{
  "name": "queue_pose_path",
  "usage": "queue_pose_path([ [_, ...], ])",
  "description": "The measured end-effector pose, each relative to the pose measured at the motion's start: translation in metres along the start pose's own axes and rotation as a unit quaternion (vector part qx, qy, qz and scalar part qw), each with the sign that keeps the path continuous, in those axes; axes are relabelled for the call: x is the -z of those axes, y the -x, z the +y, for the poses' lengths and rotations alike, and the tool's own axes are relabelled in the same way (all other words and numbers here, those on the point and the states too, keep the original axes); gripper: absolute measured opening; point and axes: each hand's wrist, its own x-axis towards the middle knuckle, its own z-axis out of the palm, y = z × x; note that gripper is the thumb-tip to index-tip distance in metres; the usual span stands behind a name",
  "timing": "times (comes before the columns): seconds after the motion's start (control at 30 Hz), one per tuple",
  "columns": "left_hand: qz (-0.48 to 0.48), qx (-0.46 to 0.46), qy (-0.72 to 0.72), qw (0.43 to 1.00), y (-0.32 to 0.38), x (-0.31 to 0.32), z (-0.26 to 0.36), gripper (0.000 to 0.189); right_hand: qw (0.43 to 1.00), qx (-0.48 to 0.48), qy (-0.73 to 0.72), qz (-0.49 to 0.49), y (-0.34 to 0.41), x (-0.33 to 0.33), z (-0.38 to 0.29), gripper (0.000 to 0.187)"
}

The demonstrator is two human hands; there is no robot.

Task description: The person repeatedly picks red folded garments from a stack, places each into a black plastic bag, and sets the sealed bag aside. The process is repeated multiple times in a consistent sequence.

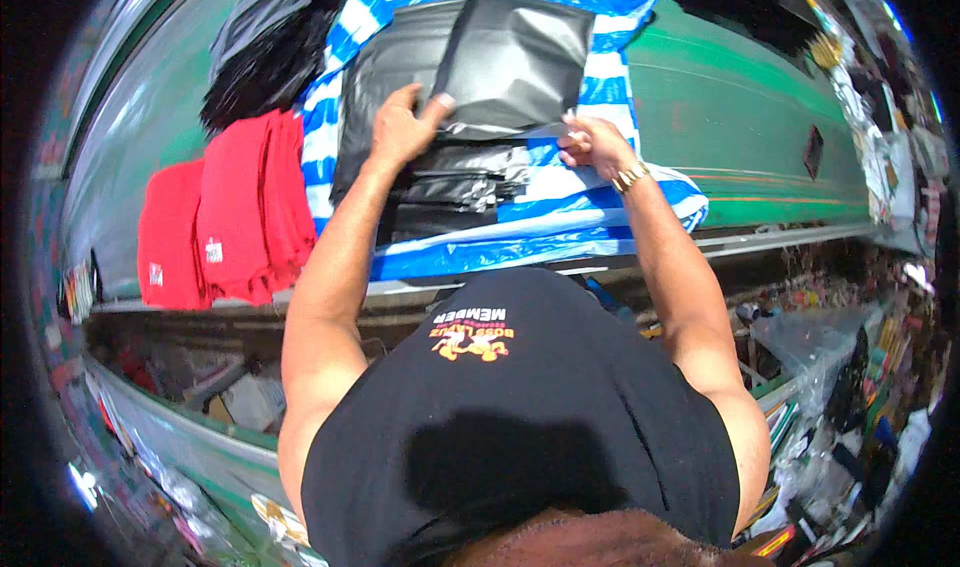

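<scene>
A glossy black plastic packet (517, 60) lies tilted over more black plastic packets (397, 49) on a blue and white striped plastic sheet (559, 192). My right hand (596, 145), below a gold-coloured wristwatch, pinches the packet's lower right corner. At the packet's lower left edge is my left hand (407, 125), thumb and fingers apart; its thumb tip overlaps the packet, and whether it presses on it I cannot tell. Further black packets (457, 180) lie in layers between my forearms, nearer my body.
Folded red textiles (240, 199) with small white labels lie left of the sheet. Behind them is a dark heap (262, 64). The green tabletop (742, 131) extends right, with a small dark piece (813, 152) on it. Mixed plastic clutter (892, 169) edges its far right.
</scene>
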Motion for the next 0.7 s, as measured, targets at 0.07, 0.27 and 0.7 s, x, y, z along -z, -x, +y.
queue_pose_path([
  [0.07, -0.094, 0.193, 0.101, 0.972, -0.037, 0.000, 0.006, 0.069, 0.999, 0.031, -0.016, 0.035, -0.012, -0.007, -0.008, 0.044],
  [0.27, -0.207, 0.254, 0.234, 0.916, -0.088, -0.026, 0.020, 0.040, 0.999, 0.001, -0.016, 0.035, -0.013, 0.002, -0.009, 0.041],
  [0.7, -0.068, -0.140, 0.277, 0.948, -0.068, -0.114, 0.222, 0.038, 0.981, 0.174, 0.082, 0.011, 0.053, 0.175, -0.081, 0.030],
])
